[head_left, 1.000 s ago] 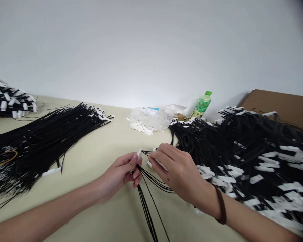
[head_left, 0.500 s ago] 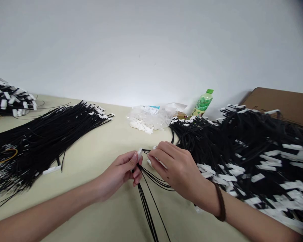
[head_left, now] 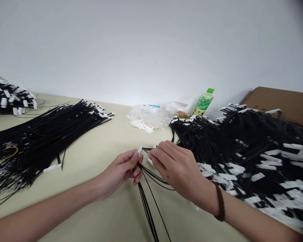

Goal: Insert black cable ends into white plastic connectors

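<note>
Near the middle of the head view, my left hand [head_left: 127, 166] pinches a small white connector [head_left: 140, 152] between thumb and fingers. Thin black wires [head_left: 146, 205] run down from below that hand, and others curve right beneath my other hand. My right hand [head_left: 176, 164], with a dark band on its wrist, is closed at the black wires just right of the connector. Its fingertips are pressed together, and what exactly they grip is too small to make out. Another white connector [head_left: 150, 162] shows partly beside the right fingertips.
Bundled black wires [head_left: 45, 134] lie at left, with another bundle [head_left: 12, 97] behind. A clear bag [head_left: 151, 116] of white pieces and a green bottle [head_left: 203, 102] stand near the wall. A large wire pile [head_left: 242, 144] and brown cardboard [head_left: 280, 102] occupy the right.
</note>
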Demonstrator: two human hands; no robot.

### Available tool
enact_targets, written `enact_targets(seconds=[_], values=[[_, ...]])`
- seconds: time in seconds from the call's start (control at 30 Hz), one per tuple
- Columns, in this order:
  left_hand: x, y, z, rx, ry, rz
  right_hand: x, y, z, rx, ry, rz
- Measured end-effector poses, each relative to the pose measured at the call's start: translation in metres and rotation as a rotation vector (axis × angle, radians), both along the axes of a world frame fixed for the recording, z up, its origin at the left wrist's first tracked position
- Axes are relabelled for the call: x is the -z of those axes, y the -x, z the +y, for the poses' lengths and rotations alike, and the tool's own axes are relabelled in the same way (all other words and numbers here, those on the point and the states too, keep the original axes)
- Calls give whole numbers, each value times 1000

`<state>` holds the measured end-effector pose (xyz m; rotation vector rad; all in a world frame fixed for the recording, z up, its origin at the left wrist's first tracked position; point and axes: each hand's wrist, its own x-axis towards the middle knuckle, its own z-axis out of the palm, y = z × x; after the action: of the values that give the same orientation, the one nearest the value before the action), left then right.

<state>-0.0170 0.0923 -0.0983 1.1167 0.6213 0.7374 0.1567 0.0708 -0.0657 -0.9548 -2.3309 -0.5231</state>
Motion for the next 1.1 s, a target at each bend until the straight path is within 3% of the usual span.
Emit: enact_targets(seconds=[0.73,1.1], values=[[-2,-1,0,-11,-37,18,-1,3,-1,29,-18,27],[-2,-1,-1,-9,-35,52,-1,-2,-2,-16,-93,-84]])
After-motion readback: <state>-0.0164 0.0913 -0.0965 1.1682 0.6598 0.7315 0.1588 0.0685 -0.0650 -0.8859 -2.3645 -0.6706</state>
